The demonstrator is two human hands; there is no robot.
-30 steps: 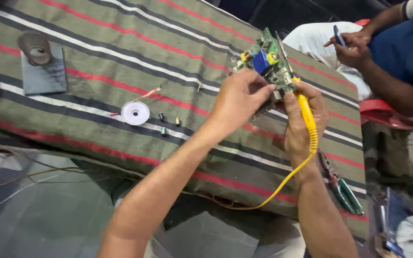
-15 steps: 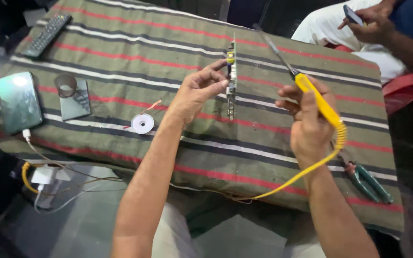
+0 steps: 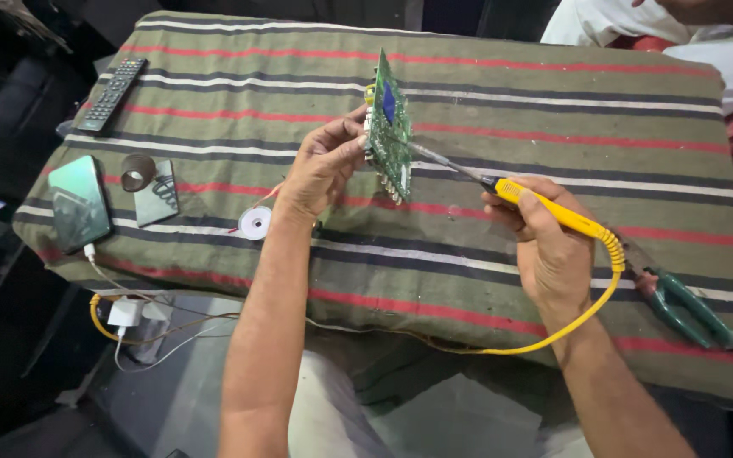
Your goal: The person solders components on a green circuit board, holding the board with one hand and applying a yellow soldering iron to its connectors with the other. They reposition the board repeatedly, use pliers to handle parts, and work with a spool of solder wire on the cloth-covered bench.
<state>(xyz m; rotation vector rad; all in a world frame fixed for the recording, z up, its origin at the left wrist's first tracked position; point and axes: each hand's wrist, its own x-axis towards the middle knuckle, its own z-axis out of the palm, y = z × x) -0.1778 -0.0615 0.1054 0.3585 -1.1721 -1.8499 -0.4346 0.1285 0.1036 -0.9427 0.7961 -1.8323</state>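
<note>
The left hand point(image 3: 320, 170) pinches a green circuit board point(image 3: 389, 127) upright above the striped cloth point(image 3: 553, 102) while the right hand point(image 3: 549, 246), fist closed, holds a yellow soldering iron point(image 3: 553, 212) with its tip at the board (soldering looks underway, no joint visibly finished)

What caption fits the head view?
Left hand holds a circuit board upright; right hand applies a soldering iron.

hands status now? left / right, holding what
Left hand: closed on the green circuit board, held on edge.
Right hand: closed on the yellow soldering iron, tip at the board.
</note>
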